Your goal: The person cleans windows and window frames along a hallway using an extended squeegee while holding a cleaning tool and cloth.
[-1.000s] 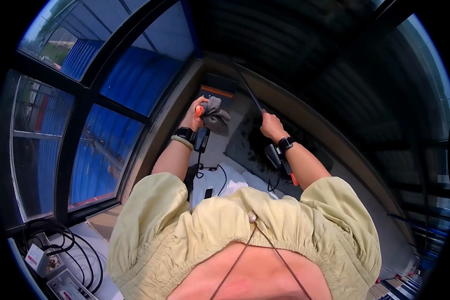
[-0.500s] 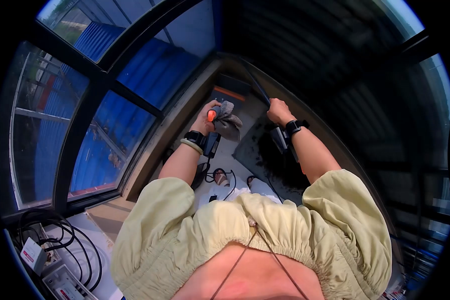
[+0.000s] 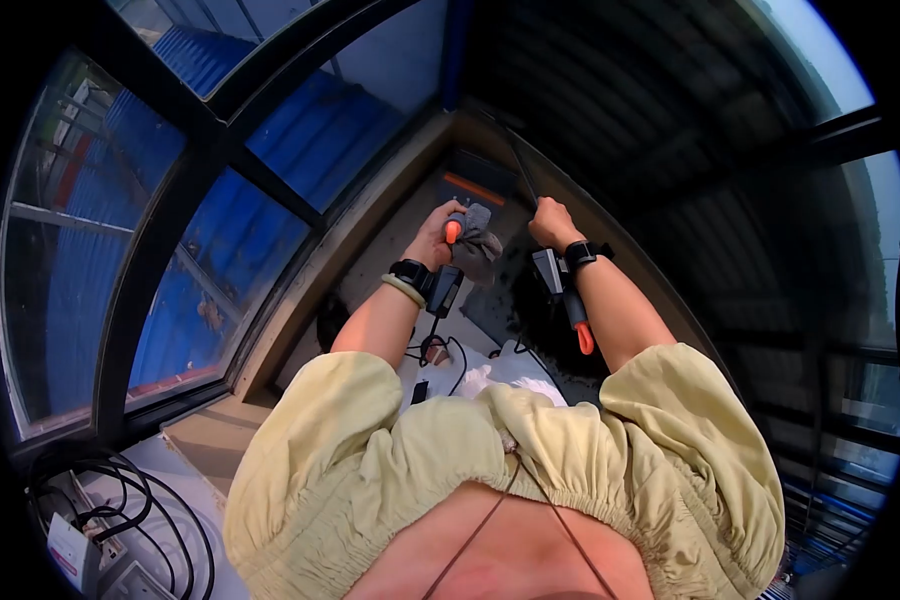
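Observation:
My left hand [image 3: 434,236] is closed around an orange-tipped grey handle [image 3: 454,230], and a grey cloth [image 3: 478,246] bunches against it. To the right, my right hand [image 3: 554,224] grips a dark rod [image 3: 523,172] that slants up toward the corner. An orange-ended grey handle [image 3: 580,325] shows below my right wrist. Both wrists wear black straps with small devices. The far end of the rod is hard to make out in the dark.
Window frames [image 3: 210,140] stand at the left. A dark box with an orange stripe [image 3: 477,186] lies in the corner ahead. Black cables [image 3: 140,490] and a white box [image 3: 70,550] sit at the lower left. A dark patch [image 3: 550,310] covers part of the floor.
Both hands have shifted slightly right in view, my left hand nearer to my right. The cloth and the rod remain held. The orange end below my right wrist shows again.

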Demonstrator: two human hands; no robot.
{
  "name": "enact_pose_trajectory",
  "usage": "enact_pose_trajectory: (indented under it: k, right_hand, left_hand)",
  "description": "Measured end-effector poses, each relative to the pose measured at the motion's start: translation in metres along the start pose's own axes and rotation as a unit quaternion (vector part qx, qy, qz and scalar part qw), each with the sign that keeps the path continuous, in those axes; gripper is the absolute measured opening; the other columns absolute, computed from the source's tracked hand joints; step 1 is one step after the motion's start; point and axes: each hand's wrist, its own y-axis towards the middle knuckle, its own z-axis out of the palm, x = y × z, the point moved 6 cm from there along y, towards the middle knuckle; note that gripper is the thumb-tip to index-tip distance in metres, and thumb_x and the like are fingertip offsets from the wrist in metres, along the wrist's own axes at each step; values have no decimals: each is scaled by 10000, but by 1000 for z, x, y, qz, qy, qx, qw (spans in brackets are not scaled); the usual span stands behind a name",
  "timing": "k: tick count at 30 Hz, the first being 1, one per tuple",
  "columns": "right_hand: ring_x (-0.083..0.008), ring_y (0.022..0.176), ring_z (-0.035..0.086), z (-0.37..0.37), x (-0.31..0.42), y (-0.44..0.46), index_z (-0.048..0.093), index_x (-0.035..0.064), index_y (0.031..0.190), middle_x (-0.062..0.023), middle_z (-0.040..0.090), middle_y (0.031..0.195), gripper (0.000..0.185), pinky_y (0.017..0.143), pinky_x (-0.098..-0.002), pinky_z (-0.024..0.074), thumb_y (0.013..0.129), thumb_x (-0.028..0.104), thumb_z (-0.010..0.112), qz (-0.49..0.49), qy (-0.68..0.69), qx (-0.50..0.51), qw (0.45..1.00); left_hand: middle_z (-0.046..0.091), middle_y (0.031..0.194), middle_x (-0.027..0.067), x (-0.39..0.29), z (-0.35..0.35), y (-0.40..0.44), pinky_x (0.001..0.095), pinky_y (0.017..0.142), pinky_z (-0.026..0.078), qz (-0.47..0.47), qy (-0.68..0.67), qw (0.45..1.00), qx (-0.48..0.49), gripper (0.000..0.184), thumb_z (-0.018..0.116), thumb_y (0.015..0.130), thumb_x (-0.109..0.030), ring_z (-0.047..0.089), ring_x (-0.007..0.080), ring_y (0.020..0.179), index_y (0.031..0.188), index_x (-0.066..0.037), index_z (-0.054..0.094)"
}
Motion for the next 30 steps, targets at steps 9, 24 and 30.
enact_pose_trajectory:
  k: [9, 24, 30]
  right_hand:
    - [-428, 858, 643, -53, -21, -101, 517, 2, 1279, -259, 658, 931, 480, 803, -452, 517, 805, 72, 535, 49, 122, 115, 985]
    - [-408, 988, 601, 14, -43, -82, 465, -7, 1298, -261, 627, 1030, 526, 865, -467, 490, 780, 23, 546, -222, -94, 126, 962]
    - [-405, 959, 611, -31, -98, -78, 478, 34, 1317, -216, 653, 995, 539, 854, -462, 496, 785, 37, 567, -295, -58, 79, 951]
  left_hand:
    - [661, 799, 119, -7, -8, -34, 368, 706, 546, 22, -24, 999, -8, 227, 578, 774, -221, 637, 268, 697, 862, -12, 597]
    - [678, 836, 93, 86, -60, -95, 372, 788, 541, 113, -162, 979, -57, 264, 579, 799, -280, 656, 253, 758, 874, -31, 624]
    - [688, 881, 105, 144, -64, -139, 410, 836, 535, 176, -187, 961, -105, 262, 567, 825, -269, 669, 267, 817, 914, -31, 632]
